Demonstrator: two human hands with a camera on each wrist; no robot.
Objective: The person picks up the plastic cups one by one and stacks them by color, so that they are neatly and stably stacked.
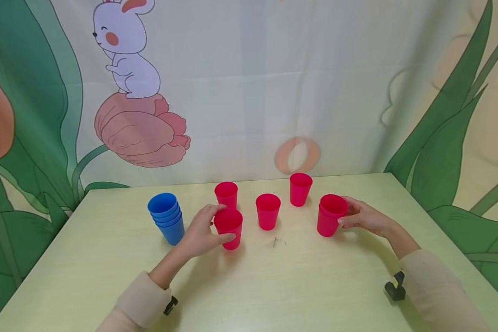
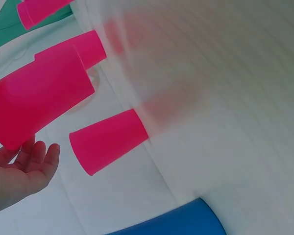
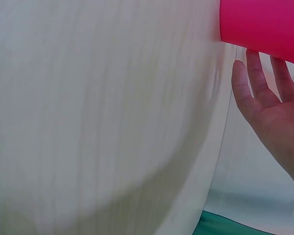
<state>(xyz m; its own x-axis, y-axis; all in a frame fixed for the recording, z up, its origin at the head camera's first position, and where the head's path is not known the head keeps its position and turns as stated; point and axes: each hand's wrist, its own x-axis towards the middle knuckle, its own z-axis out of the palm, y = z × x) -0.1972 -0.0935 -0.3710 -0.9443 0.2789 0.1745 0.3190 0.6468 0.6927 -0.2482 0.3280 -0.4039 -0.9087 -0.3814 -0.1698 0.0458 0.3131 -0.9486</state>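
Observation:
My left hand [image 1: 201,233] holds a red cup [image 1: 229,226] near its rim, with the thumb in front and the fingers on the far side. In the left wrist view, the fingertips [image 2: 51,159] are at the held cup's [image 2: 39,100] rim. On the right, my right hand [image 1: 367,217] has its thumb and fingers around the side of two nested red cups [image 1: 331,216]. The right wrist view shows the fingers [image 3: 259,78] against the red side [image 3: 269,24], while the thumb is out of frame there.
Single red cups stand upright at the back left [image 1: 226,193], in the middle [image 1: 268,212] and at the back right [image 1: 300,189]. A stack of several blue cups [image 1: 166,219] stands left of my left hand. Behind the table [image 1: 282,286] hangs a printed curtain [image 1: 240,92].

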